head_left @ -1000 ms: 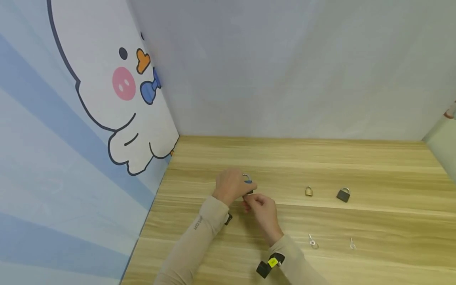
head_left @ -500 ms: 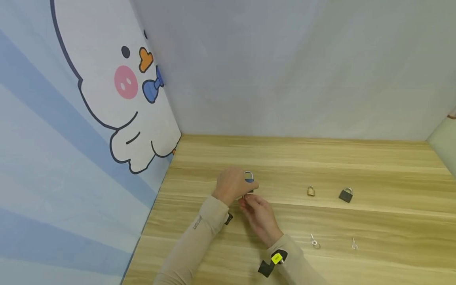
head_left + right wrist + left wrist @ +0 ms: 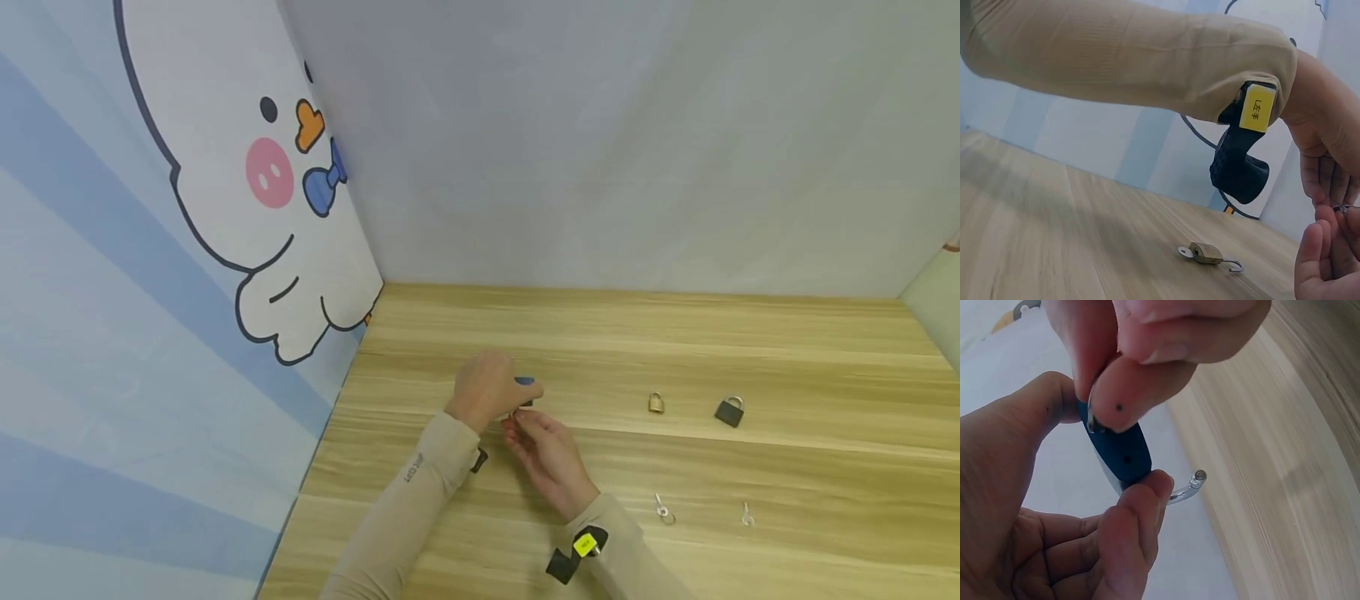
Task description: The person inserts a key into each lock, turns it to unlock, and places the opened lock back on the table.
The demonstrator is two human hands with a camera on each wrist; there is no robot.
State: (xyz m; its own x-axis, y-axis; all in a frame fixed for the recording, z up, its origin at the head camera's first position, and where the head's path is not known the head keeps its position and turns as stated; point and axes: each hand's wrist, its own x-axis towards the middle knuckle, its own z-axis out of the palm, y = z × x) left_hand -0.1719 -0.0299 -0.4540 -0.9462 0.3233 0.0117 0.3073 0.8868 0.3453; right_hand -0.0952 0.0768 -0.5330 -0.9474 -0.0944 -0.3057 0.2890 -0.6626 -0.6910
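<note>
My left hand [image 3: 483, 390] holds a blue padlock [image 3: 1124, 449] between thumb and fingers, above the table. Its silver shackle [image 3: 1186, 491] sticks out to one side, its free end clear of the body. At the padlock's keyhole side, my right hand [image 3: 553, 468] pinches a small metal key [image 3: 1090, 419] between thumb and forefinger; the fingers cover most of it. A brass padlock [image 3: 1207, 253] lies on the table with a key in it and its shackle open, seen in the right wrist view beyond the hands.
To the right on the wooden table [image 3: 825, 350] lie a small brass padlock [image 3: 656, 403] and a black padlock [image 3: 729, 412]. Nearer the front are a key with a ring [image 3: 662, 509] and another key [image 3: 747, 515]. A cartoon-printed wall [image 3: 225, 208] borders the left side.
The blue padlock's shackle, seen upright above the left hand earlier, no longer shows there in the head view. The right hand has turned slightly at the key; the left hand stays nearly in place.
</note>
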